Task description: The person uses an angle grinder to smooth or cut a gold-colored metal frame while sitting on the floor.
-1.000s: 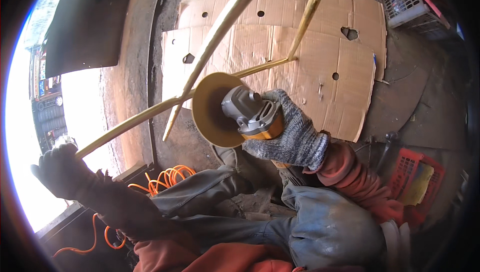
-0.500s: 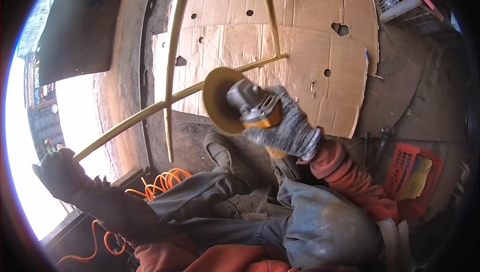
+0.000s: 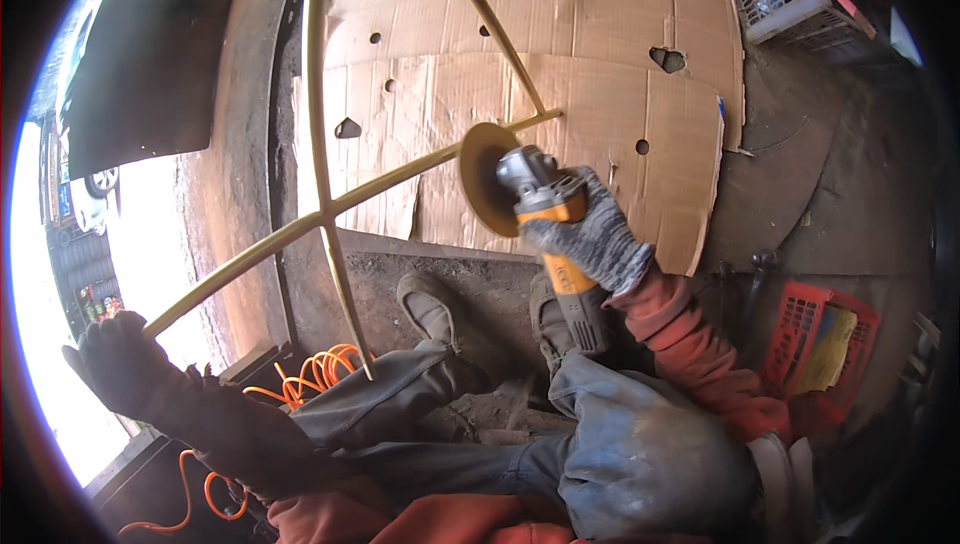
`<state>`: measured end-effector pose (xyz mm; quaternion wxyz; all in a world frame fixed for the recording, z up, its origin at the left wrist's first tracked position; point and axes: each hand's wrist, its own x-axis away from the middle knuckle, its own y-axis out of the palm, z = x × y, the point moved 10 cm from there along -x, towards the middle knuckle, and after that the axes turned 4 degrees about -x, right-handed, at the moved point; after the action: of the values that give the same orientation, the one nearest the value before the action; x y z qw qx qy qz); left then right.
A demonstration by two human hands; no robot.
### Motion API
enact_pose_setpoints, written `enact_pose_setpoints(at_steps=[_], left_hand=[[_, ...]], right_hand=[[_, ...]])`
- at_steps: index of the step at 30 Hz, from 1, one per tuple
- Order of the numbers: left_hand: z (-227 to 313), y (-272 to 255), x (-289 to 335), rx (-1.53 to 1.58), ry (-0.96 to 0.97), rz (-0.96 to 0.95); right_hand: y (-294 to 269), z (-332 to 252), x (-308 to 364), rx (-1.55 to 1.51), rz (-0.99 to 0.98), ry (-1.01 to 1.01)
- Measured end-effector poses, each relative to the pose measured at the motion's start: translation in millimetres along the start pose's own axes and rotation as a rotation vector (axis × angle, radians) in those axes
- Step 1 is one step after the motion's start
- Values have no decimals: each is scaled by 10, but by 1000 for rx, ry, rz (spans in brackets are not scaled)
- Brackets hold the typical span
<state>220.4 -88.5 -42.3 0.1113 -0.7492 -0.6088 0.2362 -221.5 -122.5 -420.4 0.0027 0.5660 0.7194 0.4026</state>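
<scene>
Up front, the grey-gloved right hand grips the orange angle grinder, its disc beside the yellow metal rod frame, whose long bar slants down-left into the closed dark-gloved left hand.

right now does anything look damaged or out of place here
The flattened cardboard on the ground is worn: punched with several holes, its edges ragged. An orange cable lies in loose tangled loops beside the feet. The right hand grips an angle grinder normally.

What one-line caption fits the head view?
Gloved left hand grips a yellow rod frame while right hand holds an angle grinder above cardboard.
</scene>
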Motion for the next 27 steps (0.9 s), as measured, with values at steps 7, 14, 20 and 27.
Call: enact_pose_setpoints(at_steps=[7,14,20,27], left_hand=[[-403,422,163,-167,-310,-220],[-438,703,311,989,-271,-62],[-511,662,316,834,-454,-15],[-169,278,82,321,-293,-48]], right_hand=[[144,-160,81,325,3,-183],[-591,75,-189,194,147,-71],[-728,131,-265,182,184,-68],[-905,217,-256,229,229,-31]])
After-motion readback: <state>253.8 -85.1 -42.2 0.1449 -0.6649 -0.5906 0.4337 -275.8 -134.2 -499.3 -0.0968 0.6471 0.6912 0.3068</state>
